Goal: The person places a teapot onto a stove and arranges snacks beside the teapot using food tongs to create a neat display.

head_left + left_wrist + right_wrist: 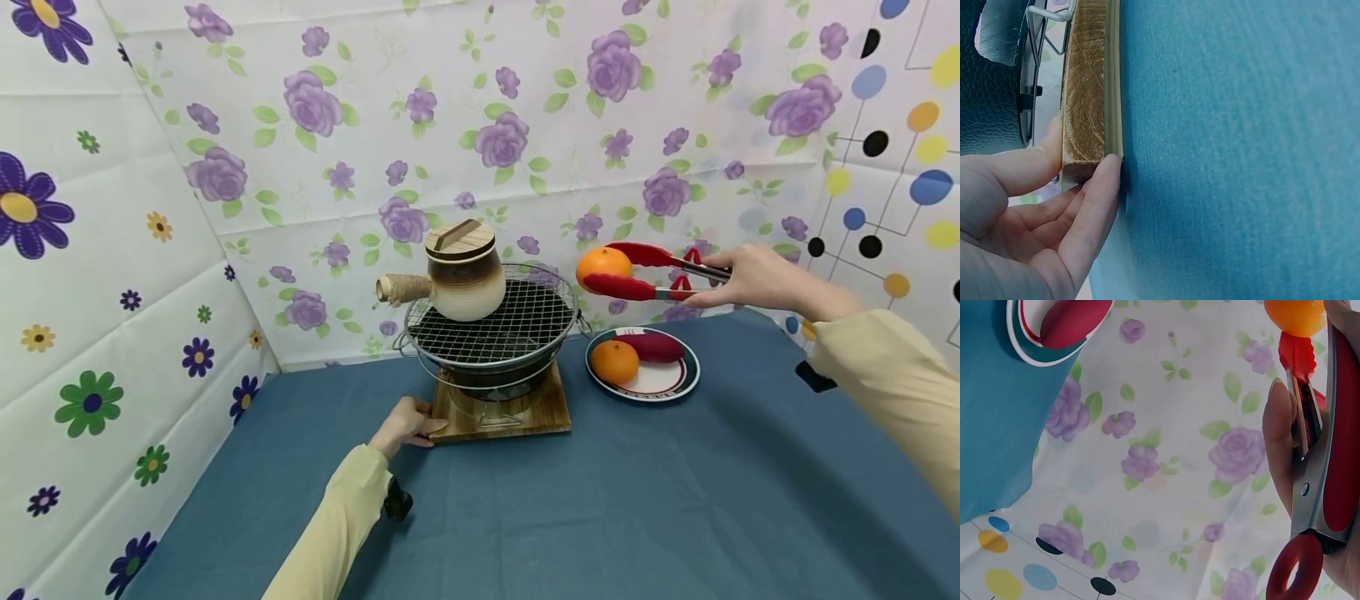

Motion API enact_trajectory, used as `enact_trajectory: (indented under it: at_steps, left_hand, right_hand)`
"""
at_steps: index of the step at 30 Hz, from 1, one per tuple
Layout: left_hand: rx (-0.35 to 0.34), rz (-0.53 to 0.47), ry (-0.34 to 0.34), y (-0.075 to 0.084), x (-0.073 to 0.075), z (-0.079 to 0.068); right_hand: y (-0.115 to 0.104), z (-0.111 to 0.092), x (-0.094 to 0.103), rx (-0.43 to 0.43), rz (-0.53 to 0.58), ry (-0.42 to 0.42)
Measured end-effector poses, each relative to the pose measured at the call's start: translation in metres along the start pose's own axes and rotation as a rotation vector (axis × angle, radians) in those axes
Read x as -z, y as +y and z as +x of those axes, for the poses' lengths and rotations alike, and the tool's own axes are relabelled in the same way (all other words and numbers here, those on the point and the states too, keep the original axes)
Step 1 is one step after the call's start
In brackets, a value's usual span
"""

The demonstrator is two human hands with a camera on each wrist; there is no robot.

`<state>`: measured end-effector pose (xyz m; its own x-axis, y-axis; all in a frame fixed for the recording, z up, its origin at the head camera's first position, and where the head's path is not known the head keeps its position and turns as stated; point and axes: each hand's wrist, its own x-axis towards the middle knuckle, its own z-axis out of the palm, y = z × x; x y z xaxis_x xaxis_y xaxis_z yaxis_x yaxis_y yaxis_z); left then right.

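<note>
My right hand (765,279) grips red-tipped tongs (626,287), their handles inside the palm in the right wrist view. Between the tong tips an orange (598,265) is held in the air, above and left of the plate (693,379). My left hand (408,423) holds the front left corner of a wooden board (540,421), thumb on its top and fingers along its side and lower edge (1113,150). On that board stands a round black grill (491,383) with a wire rack (536,321). A brown-and-cream lidded pot (468,287) sits on the rack's left part.
Another orange (615,362) and a purple-red sweet potato-like piece (654,347) lie on the plate, right of the grill. The pot's rope-wrapped handle (405,288) sticks out leftward past the rack. Flowered cloth (450,125) hangs close behind the blue table (525,517).
</note>
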<state>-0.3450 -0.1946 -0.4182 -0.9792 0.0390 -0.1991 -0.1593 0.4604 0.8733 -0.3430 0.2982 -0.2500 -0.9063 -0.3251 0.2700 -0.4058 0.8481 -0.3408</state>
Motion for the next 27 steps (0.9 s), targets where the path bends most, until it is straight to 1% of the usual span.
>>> enact_trajectory:
  at_steps: [4, 10, 13, 16, 21, 27]
  left_hand:
    - [-0.003, -0.003, -0.005, 0.000, 0.000, -0.001]
    - [0.010, -0.007, -0.009, 0.001, 0.000, -0.002]
    - [0.015, -0.011, -0.005, 0.001, 0.000, -0.001]
    - [0.019, -0.008, 0.000, 0.001, -0.001, 0.000]
    - [0.026, -0.005, -0.002, 0.001, -0.001, -0.001]
    - [0.021, -0.004, -0.010, 0.004, -0.001, -0.003]
  right_hand:
    - [-0.005, 0.005, -0.003, -0.017, -0.002, -0.007]
    - [-0.014, 0.015, -0.007, -0.006, 0.006, 0.005]
    - [-0.020, 0.020, -0.009, 0.004, -0.007, 0.017]
    - [-0.024, 0.025, -0.013, 0.035, -0.037, 0.037]
    - [-0.031, 0.034, -0.020, 0.085, -0.041, 0.052]
    - [-0.039, 0.042, -0.024, 0.106, -0.019, 0.050]
